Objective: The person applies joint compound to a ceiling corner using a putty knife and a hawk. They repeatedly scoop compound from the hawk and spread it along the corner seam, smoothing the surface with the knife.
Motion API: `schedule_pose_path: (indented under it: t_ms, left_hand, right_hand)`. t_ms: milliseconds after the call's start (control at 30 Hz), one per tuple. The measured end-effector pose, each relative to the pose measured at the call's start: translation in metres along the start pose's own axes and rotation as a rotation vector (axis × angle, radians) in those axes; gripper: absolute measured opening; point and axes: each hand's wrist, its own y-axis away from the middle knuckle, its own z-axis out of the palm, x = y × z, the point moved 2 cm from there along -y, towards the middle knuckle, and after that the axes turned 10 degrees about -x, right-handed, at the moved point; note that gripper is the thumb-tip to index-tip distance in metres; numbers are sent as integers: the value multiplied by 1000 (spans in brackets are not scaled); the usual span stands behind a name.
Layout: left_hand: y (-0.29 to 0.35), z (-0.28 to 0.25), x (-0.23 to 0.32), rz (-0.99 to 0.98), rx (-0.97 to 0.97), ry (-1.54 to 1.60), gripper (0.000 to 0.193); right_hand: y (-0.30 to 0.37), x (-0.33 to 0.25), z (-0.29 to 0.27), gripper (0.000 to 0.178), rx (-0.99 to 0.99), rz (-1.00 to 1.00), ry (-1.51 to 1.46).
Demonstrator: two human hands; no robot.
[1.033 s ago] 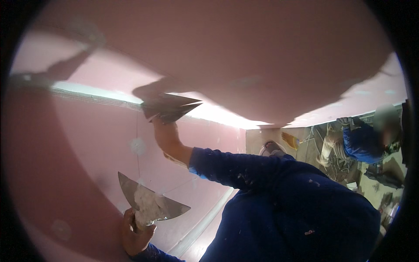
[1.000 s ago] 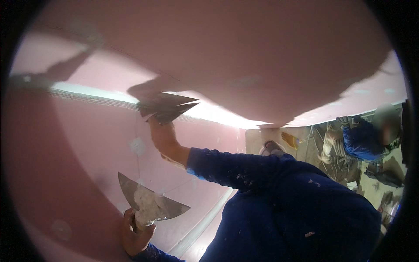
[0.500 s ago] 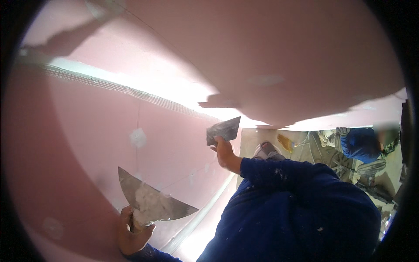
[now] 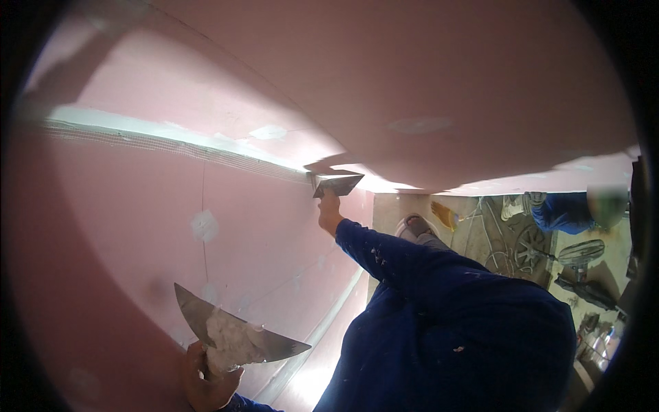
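Observation:
At the lower left, my left hand (image 4: 209, 384) grips a wide, curved metal putty knife (image 4: 274, 341). A heap of wet whitish plaster (image 4: 235, 339) lies on its blade. My right hand (image 4: 329, 208) is closed on a smaller putty knife (image 4: 340, 185), its handle hidden by the fingers. That smaller blade is at the corner seam between two pink boards, beside the end of a strip of mesh tape (image 4: 185, 147). Whether its edge touches the board I cannot tell.
Pink board (image 4: 254, 213) with pale plaster patches (image 4: 204, 225) spans the left; another pink surface (image 4: 446, 75) fills the top. Lower right, a person in a blue top (image 4: 563, 212) is near a fan (image 4: 580, 253) on the floor. A yellow-brown object (image 4: 445, 215) lies close to my foot.
My right hand has moved up and left with the smaller putty knife, bringing it to the seam. My left hand and the loaded putty knife have shifted slightly down.

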Motion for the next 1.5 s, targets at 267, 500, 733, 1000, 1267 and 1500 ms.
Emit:
schedule_pose_path:
  t_ms: [267,500,733,1000,1267,1500]
  left_hand:
    - [2,5,2,-13,64,-93,61]
    - [2,7,-13,-119,239,-189,51]
    - [1,13,-6,-176,296,-63,49]
    - [-5,22,20,16,243,-438,47]
    - [-12,13,2,101,277,-60,45]
    - [-10,7,15,46,112,-473,48]
  right_hand:
    - [-9,-12,10,29,29,5,-49]
    - [6,-30,25,51,9,-53,-40]
    - [15,-49,42,52,-195,-180,33]
    - [66,-35,16,58,-36,80,85]
    - [-10,-9,-23,31,5,126,11]
    - [-39,6,-15,34,20,-3,-62]
